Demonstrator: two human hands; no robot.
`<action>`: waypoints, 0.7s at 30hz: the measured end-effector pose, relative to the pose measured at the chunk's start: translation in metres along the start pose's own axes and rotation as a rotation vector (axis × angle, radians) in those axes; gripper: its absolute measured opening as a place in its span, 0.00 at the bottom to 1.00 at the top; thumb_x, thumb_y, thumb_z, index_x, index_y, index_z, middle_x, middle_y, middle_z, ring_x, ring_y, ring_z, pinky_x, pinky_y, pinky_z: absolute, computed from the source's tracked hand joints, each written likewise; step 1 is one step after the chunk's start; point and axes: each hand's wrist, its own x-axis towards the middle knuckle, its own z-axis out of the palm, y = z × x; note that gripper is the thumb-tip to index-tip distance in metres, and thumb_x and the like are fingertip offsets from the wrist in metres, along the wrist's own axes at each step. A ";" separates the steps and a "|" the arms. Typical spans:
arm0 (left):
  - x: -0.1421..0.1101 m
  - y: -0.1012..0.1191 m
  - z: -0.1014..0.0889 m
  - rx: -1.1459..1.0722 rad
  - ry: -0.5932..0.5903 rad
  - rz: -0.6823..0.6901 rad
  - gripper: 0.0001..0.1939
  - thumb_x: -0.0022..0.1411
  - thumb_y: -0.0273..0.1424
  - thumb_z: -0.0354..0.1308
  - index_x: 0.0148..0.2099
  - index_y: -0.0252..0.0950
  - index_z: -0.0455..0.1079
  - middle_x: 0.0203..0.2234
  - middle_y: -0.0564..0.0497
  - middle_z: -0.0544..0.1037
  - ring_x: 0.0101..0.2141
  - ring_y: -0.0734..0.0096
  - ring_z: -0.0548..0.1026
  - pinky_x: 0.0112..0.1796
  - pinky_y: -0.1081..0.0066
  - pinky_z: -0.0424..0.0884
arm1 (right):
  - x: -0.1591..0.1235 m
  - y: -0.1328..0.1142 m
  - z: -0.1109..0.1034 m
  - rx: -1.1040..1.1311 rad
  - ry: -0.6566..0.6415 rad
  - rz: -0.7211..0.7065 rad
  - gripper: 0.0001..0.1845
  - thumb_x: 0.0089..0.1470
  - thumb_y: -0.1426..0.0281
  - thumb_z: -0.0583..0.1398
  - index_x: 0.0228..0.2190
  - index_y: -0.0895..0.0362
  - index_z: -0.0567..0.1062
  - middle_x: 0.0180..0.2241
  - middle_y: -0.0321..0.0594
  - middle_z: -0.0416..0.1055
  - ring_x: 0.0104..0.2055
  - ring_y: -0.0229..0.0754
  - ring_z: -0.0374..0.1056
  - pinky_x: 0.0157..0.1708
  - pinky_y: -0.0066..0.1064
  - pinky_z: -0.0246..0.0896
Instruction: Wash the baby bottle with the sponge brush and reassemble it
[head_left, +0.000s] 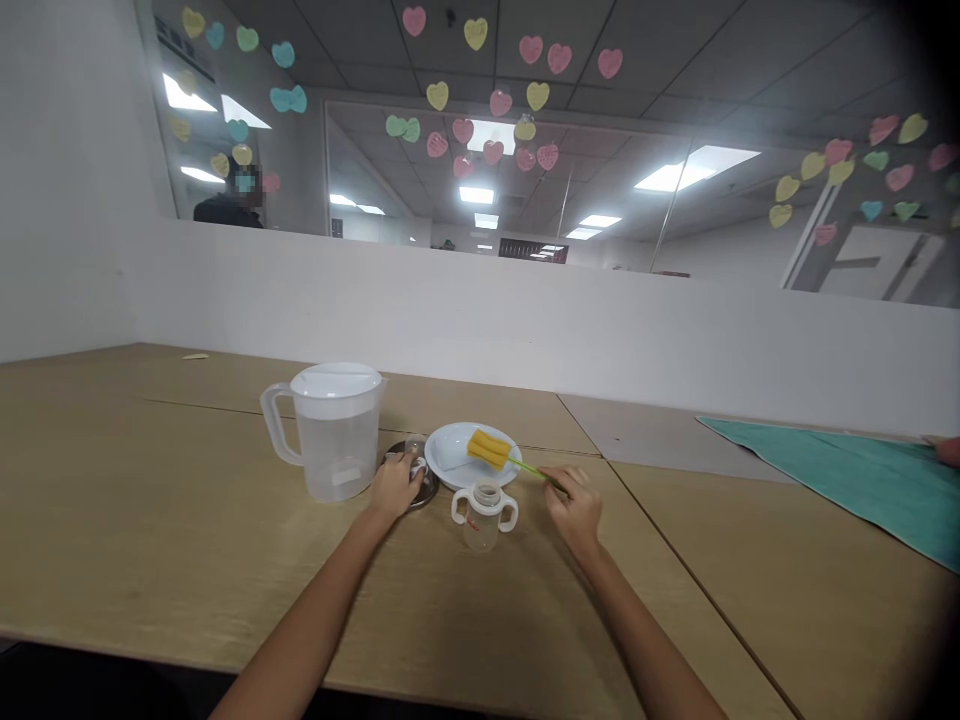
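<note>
Fingers of the right hand (576, 510) pinch the thin green stick of a sponge brush (491, 450), its yellow head angled far and left over a white plate (454, 456); whether sponge meets plate cannot be told. To the left, the bent fingers of the left hand (396, 484) reach over a dark round tray (429, 492) to a small clear-and-white piece (414, 444), and a grip or a mere touch cannot be made out. The step in hand appears to be handling the brush; a next move would seem to call for a firm hold on that slim stick. The sponge looks thick, ridged and bright. Just near of the plate, a clear baby bottle (481, 527) with two white handles stands upright and uncapped on the bench (225, 570). A lidded pitcher (337, 450) stands left of the tray; a green cloth (847, 468) lies far to the right.
</note>
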 end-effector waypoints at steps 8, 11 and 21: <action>-0.008 0.021 -0.012 -0.337 0.338 0.117 0.29 0.60 0.36 0.47 0.61 0.32 0.46 0.52 0.38 0.65 0.48 0.61 0.68 0.48 0.60 0.63 | 0.003 -0.001 0.000 -0.039 -0.012 0.125 0.14 0.50 0.72 0.52 0.34 0.56 0.76 0.31 0.39 0.72 0.35 0.40 0.65 0.36 0.31 0.59; -0.022 0.053 -0.021 -0.396 0.325 0.392 0.25 0.61 0.37 0.47 0.59 0.35 0.53 0.49 0.43 0.69 0.49 0.61 0.67 0.50 0.60 0.61 | 0.005 -0.003 -0.002 -0.057 0.041 0.296 0.17 0.53 0.68 0.49 0.42 0.56 0.72 0.39 0.41 0.71 0.38 0.41 0.66 0.37 0.31 0.58; -0.046 0.102 -0.008 -0.655 -0.040 0.348 0.29 0.45 0.45 0.63 0.48 0.38 0.67 0.40 0.46 0.73 0.41 0.63 0.71 0.43 0.64 0.67 | 0.009 -0.015 -0.006 0.047 0.004 0.357 0.16 0.51 0.68 0.50 0.39 0.57 0.72 0.38 0.41 0.71 0.37 0.40 0.65 0.37 0.29 0.57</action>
